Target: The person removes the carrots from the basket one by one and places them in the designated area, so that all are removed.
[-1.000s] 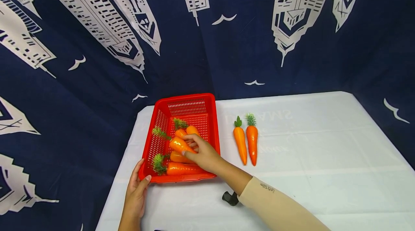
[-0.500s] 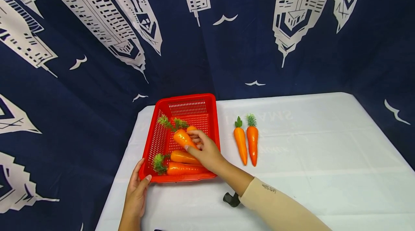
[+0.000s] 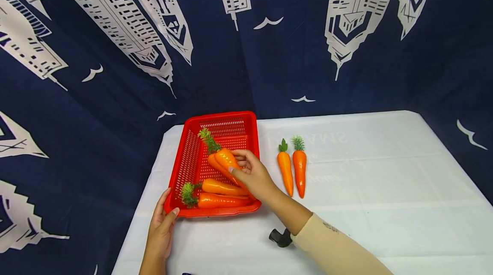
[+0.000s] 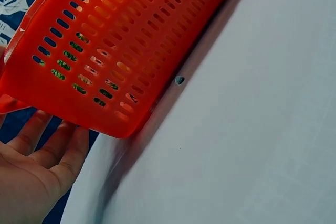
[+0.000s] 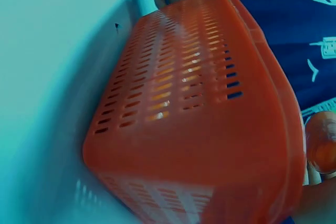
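Note:
In the head view, my left hand (image 3: 159, 228) grips the front left corner of a red plastic basket (image 3: 254, 136), thumb over the rim and fingers along the outer side. My right hand (image 3: 256, 178) reaches over the basket's right side and holds a shiny orange carrot (image 3: 227, 158) with a frilly green top, pinched between thumb and fingers. Directly beneath it another carrot (image 3: 214, 163) shows in part. Two carrots lie along the basket's near side, a lighter one (image 3: 219, 186) and a deeper orange one (image 3: 221, 201). The right wrist view catches the held carrot (image 5: 321, 142) at its edge.
Right of the basket, two carrots lie side by side on the white tablecloth, one with leafy green (image 3: 285, 173), one with frilly green (image 3: 299, 173). A small black object (image 3: 280, 237) sits by the right forearm. A dark blue cloth (image 3: 277, 69) with white buildings hangs behind.
The held carrot has shifted right and turned more upright, its green top swinging toward the back of the basket. My right hand has moved rightward. My left hand stays at the corner.

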Action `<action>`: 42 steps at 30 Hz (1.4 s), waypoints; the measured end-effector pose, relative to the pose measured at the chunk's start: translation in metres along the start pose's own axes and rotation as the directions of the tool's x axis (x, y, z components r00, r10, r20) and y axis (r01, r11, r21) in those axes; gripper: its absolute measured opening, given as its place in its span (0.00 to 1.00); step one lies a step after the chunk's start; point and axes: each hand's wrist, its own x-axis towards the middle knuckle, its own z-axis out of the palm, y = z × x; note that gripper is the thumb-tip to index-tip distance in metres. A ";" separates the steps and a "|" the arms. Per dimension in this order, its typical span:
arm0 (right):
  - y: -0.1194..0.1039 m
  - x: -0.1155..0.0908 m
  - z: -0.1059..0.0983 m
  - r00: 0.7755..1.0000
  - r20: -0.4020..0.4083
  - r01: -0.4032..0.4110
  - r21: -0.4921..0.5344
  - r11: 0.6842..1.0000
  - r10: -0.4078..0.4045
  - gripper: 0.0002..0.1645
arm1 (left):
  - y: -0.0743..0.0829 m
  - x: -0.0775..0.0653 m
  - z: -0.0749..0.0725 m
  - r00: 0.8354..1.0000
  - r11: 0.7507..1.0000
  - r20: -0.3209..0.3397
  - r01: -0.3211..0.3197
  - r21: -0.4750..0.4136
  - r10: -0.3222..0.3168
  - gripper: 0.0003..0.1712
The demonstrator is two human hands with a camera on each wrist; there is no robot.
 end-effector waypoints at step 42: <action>0.012 -0.020 -0.081 0.952 -0.259 -0.138 0.118 0.983 0.165 0.30 | -0.002 0.003 -0.001 1.000 1.000 -0.012 0.013 -0.006 -0.013 0.39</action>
